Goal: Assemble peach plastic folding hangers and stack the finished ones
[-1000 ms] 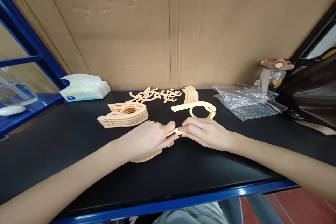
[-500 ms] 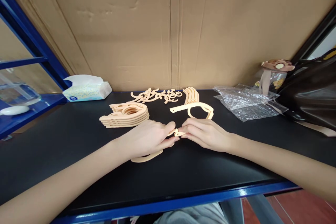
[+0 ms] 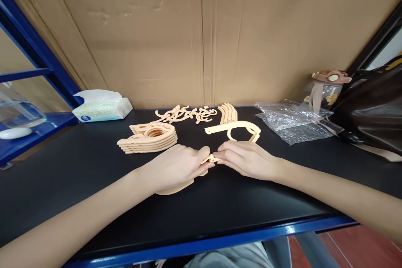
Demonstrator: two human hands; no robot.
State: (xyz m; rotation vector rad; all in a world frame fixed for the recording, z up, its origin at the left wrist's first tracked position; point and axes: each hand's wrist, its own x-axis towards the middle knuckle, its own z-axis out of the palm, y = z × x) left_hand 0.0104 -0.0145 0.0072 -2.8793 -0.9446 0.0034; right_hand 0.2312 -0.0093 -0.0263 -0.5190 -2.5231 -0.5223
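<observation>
My left hand (image 3: 180, 166) is closed, thumb and fingers pinching a small beige plastic joint (image 3: 207, 158). Below that hand a curved beige hanger arm (image 3: 174, 189) sticks out; the palm hides the rest. Facing it, my right hand (image 3: 248, 158) grips the other side of the joint with bent fingers. A looped beige arm section (image 3: 234, 126) rises behind the right hand and seems to belong to the same folding clothes hanger. The fingertips almost meet and cover most of the joint.
A stack of folded beige hangers (image 3: 147, 140) lies left. Loose hooks (image 3: 185, 114) and several hanger arms (image 3: 228, 113) lie at the back. A tissue pack (image 3: 102, 106) stands far left; a clear plastic bag (image 3: 295, 121), a bottle (image 3: 328, 92) and a dark bag (image 3: 373, 104) are right.
The looped section behind my right hand has swung slightly to the right. Both hands keep their pinch at nearly the same place. The view has shifted a little.
</observation>
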